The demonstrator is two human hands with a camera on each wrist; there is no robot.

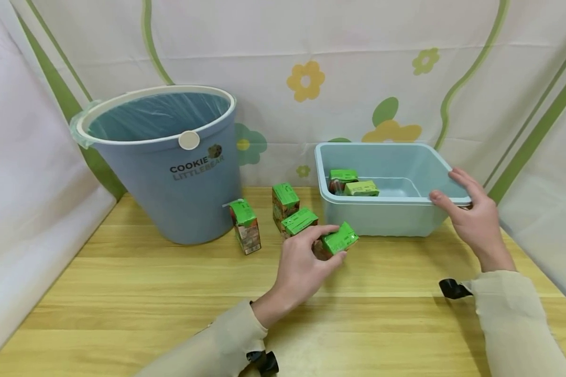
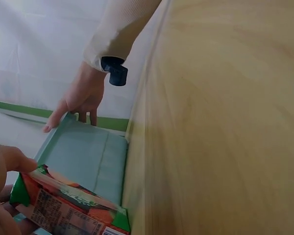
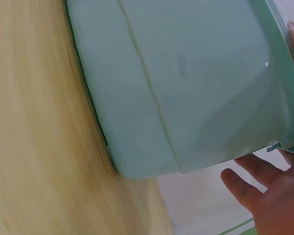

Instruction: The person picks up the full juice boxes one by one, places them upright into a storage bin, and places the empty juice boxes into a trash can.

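My left hand (image 1: 304, 264) pinches a small juice box (image 1: 340, 239) with a green top between thumb and fingers, in front of the light-blue plastic bin (image 1: 382, 219). In the left wrist view the juice box (image 2: 73, 208) shows its red printed side, tilted. My right hand (image 1: 478, 225) holds the bin's right front corner, thumb on the rim. Several fingers (image 3: 245, 188) spread beside the outer wall in the right wrist view. Two boxes stand left of my left hand: a rear juice box (image 1: 285, 199) and a nearer juice box (image 1: 300, 221), partly hidden. Inside the bin are a dark-sided box (image 1: 343, 175) and a light-green box (image 1: 362, 188).
A blue bucket (image 1: 170, 193) with a thin plastic liner stands at the left. Close by its base is another juice box (image 1: 245, 230), upright with a straw. Wooden tabletop (image 1: 146, 314) lies beneath, and a flower-print cloth (image 1: 273, 57) hangs behind.
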